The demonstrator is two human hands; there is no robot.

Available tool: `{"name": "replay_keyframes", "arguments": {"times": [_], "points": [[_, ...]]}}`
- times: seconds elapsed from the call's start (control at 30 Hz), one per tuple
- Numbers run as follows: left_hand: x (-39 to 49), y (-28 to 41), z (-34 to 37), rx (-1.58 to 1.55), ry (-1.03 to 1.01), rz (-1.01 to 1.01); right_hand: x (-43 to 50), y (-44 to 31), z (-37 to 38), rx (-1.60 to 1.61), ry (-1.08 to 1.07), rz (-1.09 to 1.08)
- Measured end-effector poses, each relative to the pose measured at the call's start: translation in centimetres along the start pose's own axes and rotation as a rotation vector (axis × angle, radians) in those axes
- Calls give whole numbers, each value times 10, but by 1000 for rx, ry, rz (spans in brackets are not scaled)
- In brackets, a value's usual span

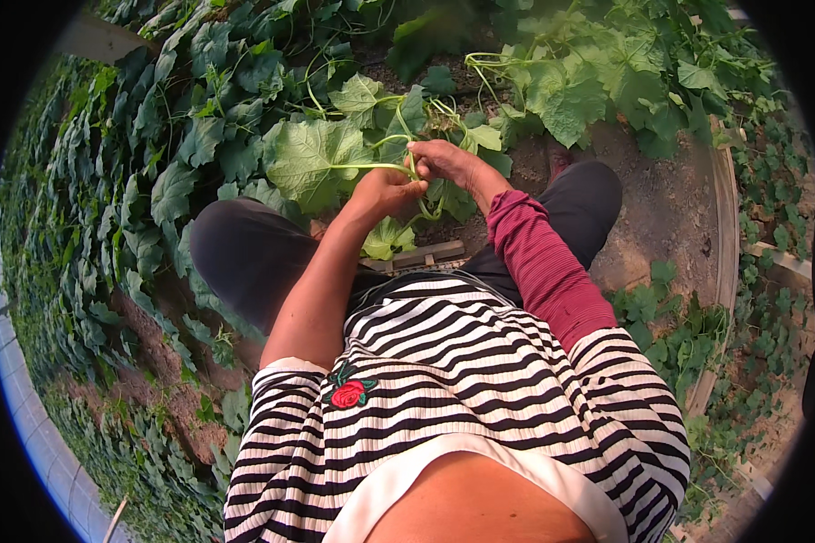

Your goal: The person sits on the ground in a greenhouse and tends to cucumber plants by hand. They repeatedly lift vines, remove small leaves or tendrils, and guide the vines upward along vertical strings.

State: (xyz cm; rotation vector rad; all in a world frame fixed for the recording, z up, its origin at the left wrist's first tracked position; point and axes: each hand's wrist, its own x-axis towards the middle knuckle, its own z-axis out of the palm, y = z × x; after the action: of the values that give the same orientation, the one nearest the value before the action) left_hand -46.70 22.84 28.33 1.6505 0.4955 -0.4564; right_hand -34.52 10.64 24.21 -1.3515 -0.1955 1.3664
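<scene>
Between my knees, both hands meet on a green vine stem (401, 121) with broad lobed leaves. My left hand (386, 191) grips the stem from below, its thumb and fingers closed around it. Just above and to the right, my right hand (443, 163) pinches the same vine between thumb and fingertips. A large pale leaf (316, 159) spreads left of the hands on a thick stalk that runs to my left hand. A smaller leaf (388, 237) hangs below them. Part of the stem is hidden behind my fingers.
Dense leafy vines (210, 142) cover the ground at left and ahead. More foliage (584, 81) stands at upper right. Bare soil (659, 203) lies right of my knee, bordered by a wooden board (725, 224). A low wooden piece (421, 255) is beneath me.
</scene>
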Motion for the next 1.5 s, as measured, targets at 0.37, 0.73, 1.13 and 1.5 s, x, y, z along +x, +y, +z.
{"name": "replay_keyframes", "arguments": {"times": [0.37,0.73,1.13,1.5], "points": [[-55,58,-33,-408,83,102,-46,-96,49,-218,74,-623],[-16,30,-7,-844,-80,-30,-21,-52,47,-132,97,-458],[-35,5,20,-765,-236,-56,-39,-45,-1,-396,-93,-154],[-47,-1,47,-478,-434,-122,81,6,-45,379,366,169]]}}
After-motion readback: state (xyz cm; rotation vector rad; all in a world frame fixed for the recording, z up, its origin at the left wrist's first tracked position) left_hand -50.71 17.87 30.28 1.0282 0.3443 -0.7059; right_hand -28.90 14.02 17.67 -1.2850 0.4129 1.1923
